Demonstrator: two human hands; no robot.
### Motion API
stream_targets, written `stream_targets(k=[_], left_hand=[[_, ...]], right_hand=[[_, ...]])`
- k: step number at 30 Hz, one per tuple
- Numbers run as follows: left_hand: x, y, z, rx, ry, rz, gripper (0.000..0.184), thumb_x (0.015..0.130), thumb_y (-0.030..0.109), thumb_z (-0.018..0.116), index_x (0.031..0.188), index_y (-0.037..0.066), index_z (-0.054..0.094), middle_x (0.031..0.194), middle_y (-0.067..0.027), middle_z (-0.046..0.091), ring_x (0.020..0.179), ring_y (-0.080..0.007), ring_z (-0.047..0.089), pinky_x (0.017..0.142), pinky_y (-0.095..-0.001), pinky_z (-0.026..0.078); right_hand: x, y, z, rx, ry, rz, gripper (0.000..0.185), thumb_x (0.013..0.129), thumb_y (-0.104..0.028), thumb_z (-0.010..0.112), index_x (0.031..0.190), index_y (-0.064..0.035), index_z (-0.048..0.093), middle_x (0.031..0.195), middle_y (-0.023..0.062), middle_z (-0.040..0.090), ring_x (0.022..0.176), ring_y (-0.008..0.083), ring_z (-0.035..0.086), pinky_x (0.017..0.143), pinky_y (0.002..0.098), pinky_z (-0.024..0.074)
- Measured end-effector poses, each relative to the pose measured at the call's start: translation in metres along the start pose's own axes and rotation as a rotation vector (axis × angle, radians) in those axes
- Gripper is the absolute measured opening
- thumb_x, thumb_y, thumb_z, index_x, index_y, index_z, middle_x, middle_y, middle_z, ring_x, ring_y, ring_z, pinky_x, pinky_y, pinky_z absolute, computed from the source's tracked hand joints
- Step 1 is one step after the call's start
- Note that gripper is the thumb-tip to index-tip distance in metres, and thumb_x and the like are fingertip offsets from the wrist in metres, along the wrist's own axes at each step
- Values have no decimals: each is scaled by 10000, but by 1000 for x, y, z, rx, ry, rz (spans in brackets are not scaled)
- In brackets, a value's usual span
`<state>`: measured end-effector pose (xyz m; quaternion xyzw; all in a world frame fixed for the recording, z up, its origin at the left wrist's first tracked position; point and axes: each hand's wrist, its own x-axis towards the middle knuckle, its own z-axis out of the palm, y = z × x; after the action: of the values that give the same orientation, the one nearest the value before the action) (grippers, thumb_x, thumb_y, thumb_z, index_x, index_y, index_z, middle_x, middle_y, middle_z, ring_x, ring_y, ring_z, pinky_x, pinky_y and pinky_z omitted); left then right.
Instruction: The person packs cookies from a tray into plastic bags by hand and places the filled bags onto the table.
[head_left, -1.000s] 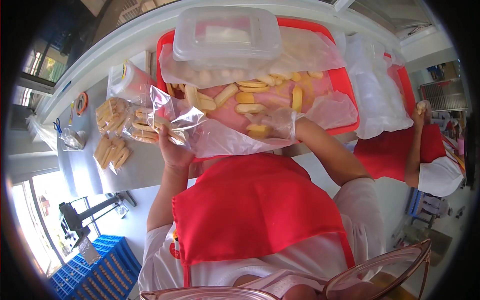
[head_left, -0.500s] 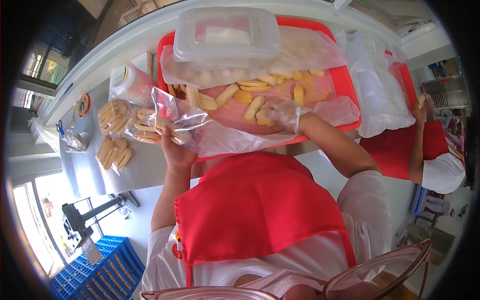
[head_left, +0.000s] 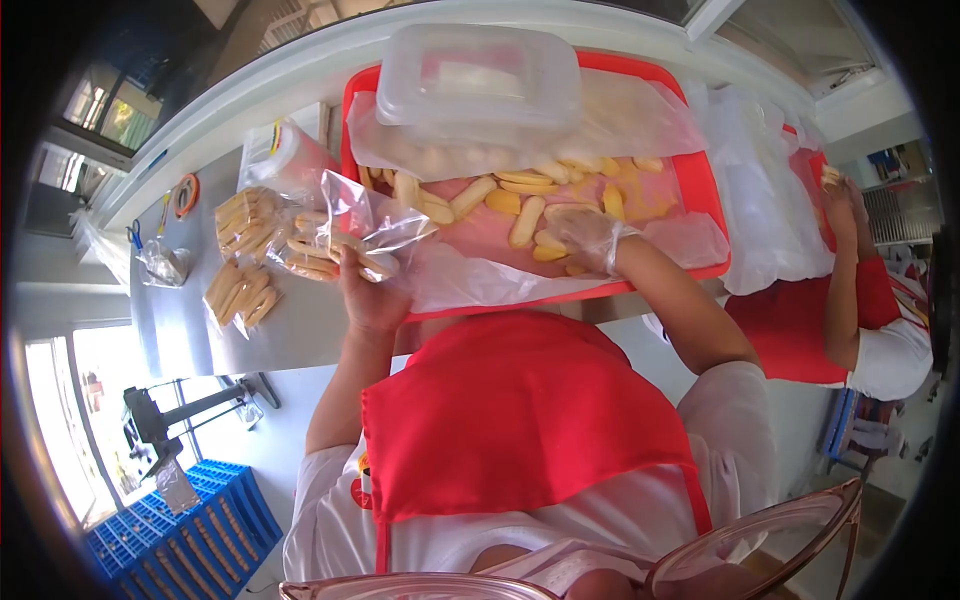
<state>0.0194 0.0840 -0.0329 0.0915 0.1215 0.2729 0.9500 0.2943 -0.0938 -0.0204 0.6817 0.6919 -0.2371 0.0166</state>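
Observation:
My left hand (head_left: pixel 372 292) is closed on the open end of a clear plastic bag (head_left: pixel 345 205) with several ladyfinger biscuits (head_left: pixel 310 262) inside. In a thin clear plastic glove, my right hand (head_left: pixel 585 235) reaches into the red tray (head_left: pixel 712 205). Its fingers curl down over ladyfinger biscuits (head_left: pixel 548 247) near the tray's front side; the fingertips are partly hidden. More loose biscuits (head_left: pixel 470 198) lie across the tray's lining, some pale side up and some yellow.
A lidded plastic container (head_left: pixel 480 80) stands over the tray's back on a plastic sheet (head_left: pixel 640 110). Filled biscuit bags (head_left: pixel 240 292), a white tub (head_left: pixel 285 165), tape (head_left: pixel 186 195) and scissors (head_left: pixel 135 235) are at left. White plastic bags (head_left: pixel 765 190) and a co-worker's hand (head_left: pixel 845 205) are at right.
The whole view has shifted, so tray and table appear farther right and slightly lower. My right hand stays at nearly the same spot over the biscuits. The co-worker's hands have come together.

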Motion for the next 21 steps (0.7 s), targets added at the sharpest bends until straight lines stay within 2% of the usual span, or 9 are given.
stream_targets(k=[5, 8, 9, 12, 13, 14, 16, 19, 21], left_hand=[[0, -3, 7, 44, 129, 49, 585, 776, 524, 491, 1181, 104, 445, 1145, -65, 501, 1066, -241, 454, 897, -378, 349], [5, -2, 1, -74, 141, 45, 600, 778, 536, 482, 1187, 99, 437, 1159, -64, 490, 1066, -231, 456, 900, -376, 353], [11, -1, -6, -90, 166, 89, 572, 796, 525, 469, 1174, 97, 447, 1172, -61, 485, 1098, -219, 443, 899, -377, 360], [11, -3, 34, -48, 91, 158, 532, 816, 501, 457, 1164, 99, 456, 1187, -61, 484, 1134, -215, 424, 914, -386, 357], [16, -2, 35, -47, 38, 173, 480, 821, 499, 462, 1176, 177, 432, 1182, -32, 464, 1122, -225, 411, 940, -425, 308], [18, -3, 41, -37, 22, 199, 473, 821, 491, 469, 1174, 178, 432, 1177, -33, 464, 1124, -223, 409, 939, -424, 311], [21, -6, 57, -15, -15, 246, 460, 820, 476, 485, 1170, 181, 433, 1168, -36, 466, 1128, -219, 403, 938, -420, 315], [28, -9, 61, 70, -129, 308, 436, 832, 417, 501, 1184, 176, 410, 1166, -45, 461, 1140, -218, 395, 948, -426, 319], [26, -15, 66, 153, -141, 346, 427, 842, 367, 500, 1199, 164, 383, 1172, -56, 453, 1140, -223, 400, 958, -432, 318]], right_hand=[[3, -5, -11, -51, -24, -58, 323, 585, -122, 645, 889, -59, 557, 1022, 152, 538, 998, 285, 498, 828, 343, 414], [-2, 1, -7, 151, 264, -108, 386, 576, -132, 643, 940, -60, 538, 1042, 168, 526, 944, 313, 520, 814, 352, 424], [3, 4, 4, 0, 220, 78, 381, 643, -192, 683, 965, -63, 525, 998, 142, 537, 942, 275, 522, 828, 346, 411], [-6, -38, -22, 663, 719, 165, 394, 664, -176, 710, 989, -56, 523, 978, 130, 549, 880, 238, 552, 783, 316, 442], [-5, -60, -31, 779, 783, 101, 371, 683, -140, 704, 991, -46, 519, 958, 111, 556, 851, 198, 553, 756, 293, 450], [-4, -81, -40, 892, 843, 29, 350, 701, -103, 698, 993, -36, 516, 938, 92, 564, 821, 158, 554, 729, 270, 457], [3, -105, -43, 763, 916, -55, 332, 714, -67, 682, 996, -27, 511, 914, 65, 567, 803, 131, 551, 715, 256, 459], [19, -126, -32, 1262, 873, -276, 329, 732, -41, 664, 1021, -20, 509, 949, 61, 560, 817, 112, 543, 732, 244, 455], [22, -127, -29, 1240, 838, -145, 375, 728, 4, 654, 1062, -17, 486, 985, 59, 538, 863, 111, 535, 757, 246, 457]])
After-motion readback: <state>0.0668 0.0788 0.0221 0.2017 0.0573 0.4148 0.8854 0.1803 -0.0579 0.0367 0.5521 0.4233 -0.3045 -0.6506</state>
